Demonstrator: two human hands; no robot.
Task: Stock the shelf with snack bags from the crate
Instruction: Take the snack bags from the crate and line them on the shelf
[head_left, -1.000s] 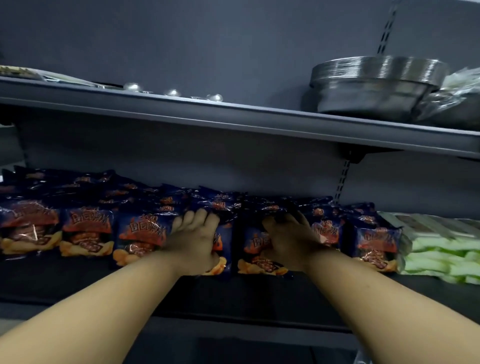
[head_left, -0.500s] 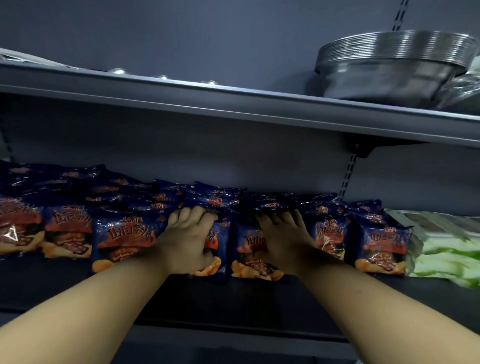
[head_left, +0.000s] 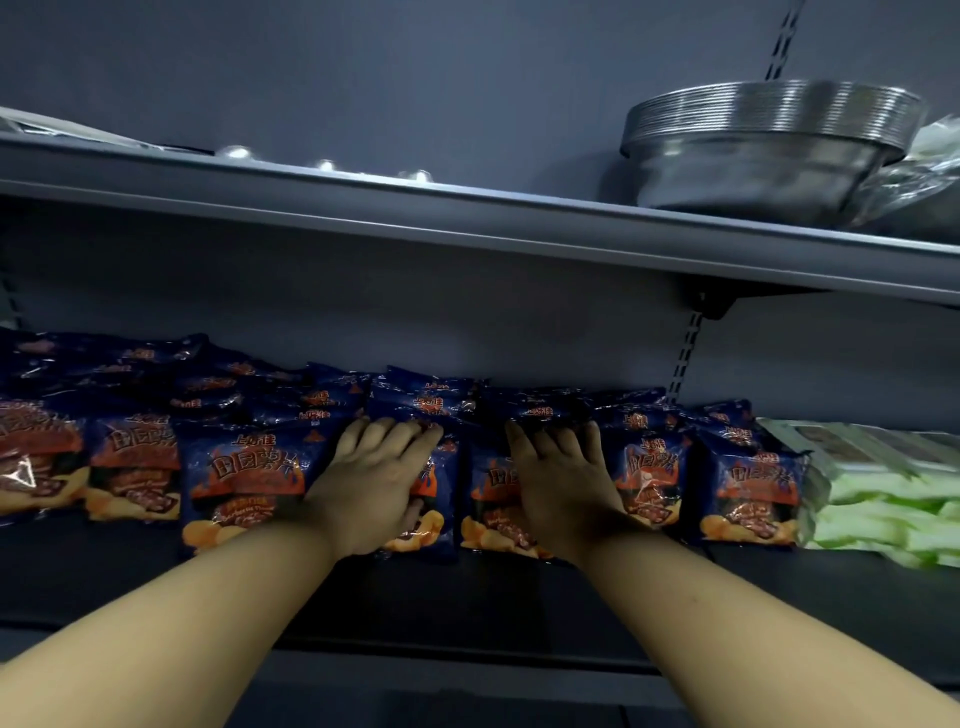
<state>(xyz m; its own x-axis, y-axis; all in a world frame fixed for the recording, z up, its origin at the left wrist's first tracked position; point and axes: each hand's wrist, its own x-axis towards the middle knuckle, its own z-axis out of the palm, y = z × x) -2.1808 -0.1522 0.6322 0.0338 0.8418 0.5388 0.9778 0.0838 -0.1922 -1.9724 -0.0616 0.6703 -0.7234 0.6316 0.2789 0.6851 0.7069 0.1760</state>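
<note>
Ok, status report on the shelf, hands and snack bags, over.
Left hand and right hand each flat on a front snack bag. Row stands on lower shelf. Green packs border right end.

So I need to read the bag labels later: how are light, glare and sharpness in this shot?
Head view: dim overall, the lower shelf in shadow; front snack bags readable, rear rows dark and blurred; glare on the metal bowls; wide-angle bending tilts the upper shelf; both hands cover two labels.
</note>
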